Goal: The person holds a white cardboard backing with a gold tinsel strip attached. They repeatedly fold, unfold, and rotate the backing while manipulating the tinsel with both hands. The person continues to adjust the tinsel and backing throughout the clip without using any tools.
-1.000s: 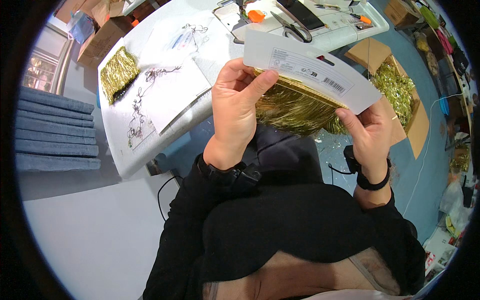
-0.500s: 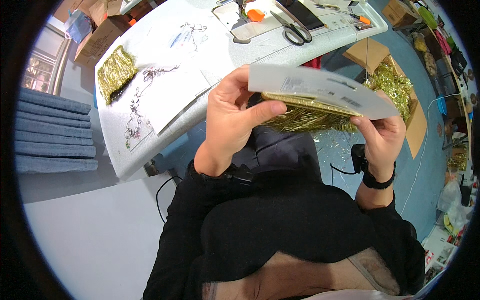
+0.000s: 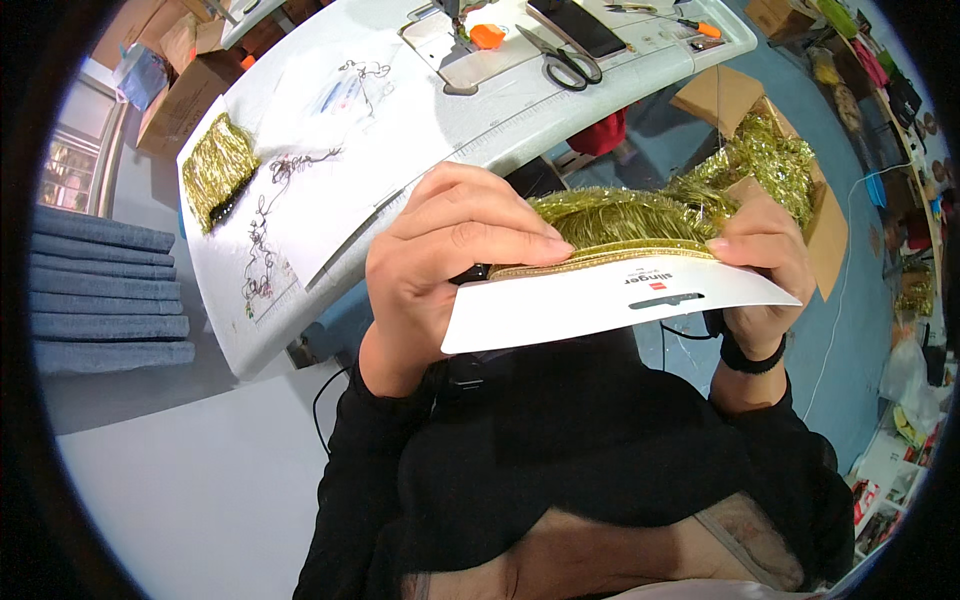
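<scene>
In front of my chest, a white header card [image 3: 570, 310] with a hanging slot lies along the banded edge of a gold tinsel fringe [image 3: 630, 218]. My left hand [image 3: 425, 255] is closed on the card and fringe band at the left end, fingers laid over the top. At the other end my right hand [image 3: 765, 260] pinches both, its thumb on the band. The printed face of the card is turned up toward me, and the strands fall away on the far side. Whatever lies under the card is hidden.
On the white table [image 3: 480, 145] are a gold fringe piece [image 3: 220, 165], tangled dark threads [image 3: 262, 240] on paper, scissors [image 3: 570, 70], a phone [image 3: 577, 25] and part of a sewing machine [image 3: 450, 12]. Right, a cardboard box [image 3: 830, 240] holds a gold tinsel heap [image 3: 770, 165].
The card has tipped over toward me, from standing above the band to lying on its near side. My left fingers have moved on top of the band; both hands still hold on.
</scene>
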The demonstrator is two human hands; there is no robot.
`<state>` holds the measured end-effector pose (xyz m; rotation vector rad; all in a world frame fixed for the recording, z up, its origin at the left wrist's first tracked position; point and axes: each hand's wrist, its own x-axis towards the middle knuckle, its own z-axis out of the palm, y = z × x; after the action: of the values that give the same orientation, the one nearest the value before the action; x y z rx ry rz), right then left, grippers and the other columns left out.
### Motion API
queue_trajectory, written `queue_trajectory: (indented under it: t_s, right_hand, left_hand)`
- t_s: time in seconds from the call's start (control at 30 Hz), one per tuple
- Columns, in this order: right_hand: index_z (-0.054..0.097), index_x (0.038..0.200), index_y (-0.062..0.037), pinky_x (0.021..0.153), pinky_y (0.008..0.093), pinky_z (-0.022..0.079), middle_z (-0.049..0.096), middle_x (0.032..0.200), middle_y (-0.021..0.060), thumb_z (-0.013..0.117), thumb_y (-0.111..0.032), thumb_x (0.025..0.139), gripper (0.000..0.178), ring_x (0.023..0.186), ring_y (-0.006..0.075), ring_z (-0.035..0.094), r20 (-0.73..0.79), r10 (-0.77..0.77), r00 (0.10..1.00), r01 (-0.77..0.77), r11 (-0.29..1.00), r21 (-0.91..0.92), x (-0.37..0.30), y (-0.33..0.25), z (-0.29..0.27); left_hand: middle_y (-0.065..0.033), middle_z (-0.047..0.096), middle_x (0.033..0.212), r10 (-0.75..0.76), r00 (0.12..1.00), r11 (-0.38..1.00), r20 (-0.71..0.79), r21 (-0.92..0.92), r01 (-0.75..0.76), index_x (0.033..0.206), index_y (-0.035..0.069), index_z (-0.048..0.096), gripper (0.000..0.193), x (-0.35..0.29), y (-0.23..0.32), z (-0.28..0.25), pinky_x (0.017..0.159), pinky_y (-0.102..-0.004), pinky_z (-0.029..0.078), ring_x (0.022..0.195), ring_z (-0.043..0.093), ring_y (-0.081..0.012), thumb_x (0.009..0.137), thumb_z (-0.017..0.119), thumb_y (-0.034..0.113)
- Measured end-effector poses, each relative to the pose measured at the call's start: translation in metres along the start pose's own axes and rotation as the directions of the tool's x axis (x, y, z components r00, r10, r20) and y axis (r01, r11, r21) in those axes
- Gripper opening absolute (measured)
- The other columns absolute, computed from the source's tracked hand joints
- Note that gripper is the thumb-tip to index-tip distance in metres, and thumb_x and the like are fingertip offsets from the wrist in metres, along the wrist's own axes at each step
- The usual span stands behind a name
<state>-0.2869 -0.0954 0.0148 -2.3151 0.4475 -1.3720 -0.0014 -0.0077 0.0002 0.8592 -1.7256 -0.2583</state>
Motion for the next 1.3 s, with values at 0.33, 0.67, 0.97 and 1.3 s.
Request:
queue_trajectory:
  t_s: [0.33, 0.67, 0.97, 1.3]
  right_hand:
    - [0.076, 0.094, -0.0053, 0.063, 0.0295, 0.044, 0.068, 0.086, 0.0073, 0.086, -0.016, 0.080, 0.021, 0.073, 0.0187, 0.061, 0.074, 0.053, 0.996, -0.058, 0.996, 0.067, 0.002, -0.005, 0.002]
    - [0.077, 0.102, -0.0027, 0.068, 0.0341, 0.051, 0.070, 0.091, 0.0105, 0.081, -0.010, 0.087, 0.017, 0.079, 0.0248, 0.066, 0.006, 0.082, 0.997, -0.080, 0.950, 0.301, 0.000, 0.003, -0.006]
    - [0.075, 0.098, -0.0011, 0.067, 0.0325, 0.051, 0.071, 0.091, 0.0108, 0.082, 0.002, 0.082, 0.017, 0.081, 0.0249, 0.067, 0.029, 0.124, 0.992, -0.127, 0.953, 0.275, -0.001, -0.004, -0.010]
    - [0.068, 0.088, -0.0022, 0.068, 0.0327, 0.048, 0.064, 0.088, 0.0089, 0.084, -0.006, 0.084, 0.016, 0.079, 0.0227, 0.062, 0.142, 0.217, 0.966, -0.254, 0.903, 0.348, -0.005, -0.009, -0.008]
  left_hand:
    - [-0.0034, 0.078, 0.089, 0.006, 0.998, 1.000, 0.060, 0.016, -0.006, 0.095, 0.007, 0.081, 0.028, 0.011, 0.010, 0.006, 0.083, -0.0317, 0.051, 0.084, 0.069, -0.0181, 0.084, 0.081, 0.033]
    - [-0.0081, 0.073, 0.083, -0.028, 0.996, 0.999, -0.084, 0.017, 0.029, 0.091, 0.007, 0.074, 0.034, 0.015, 0.011, 0.013, 0.074, -0.0345, 0.043, 0.076, 0.058, -0.0225, 0.073, 0.090, 0.029]
    - [-0.0079, 0.072, 0.084, -0.057, 0.998, 0.995, -0.021, 0.082, 0.059, 0.094, 0.006, 0.074, 0.028, 0.001, 0.013, 0.009, 0.076, -0.0348, 0.043, 0.081, 0.058, -0.0227, 0.071, 0.088, 0.014]
    - [-0.0093, 0.069, 0.080, -0.297, 0.951, 0.946, -0.082, -0.159, 0.282, 0.081, 0.004, 0.068, 0.027, -0.011, 0.020, 0.001, 0.072, -0.0336, 0.042, 0.079, 0.055, -0.0219, 0.067, 0.091, 0.009]
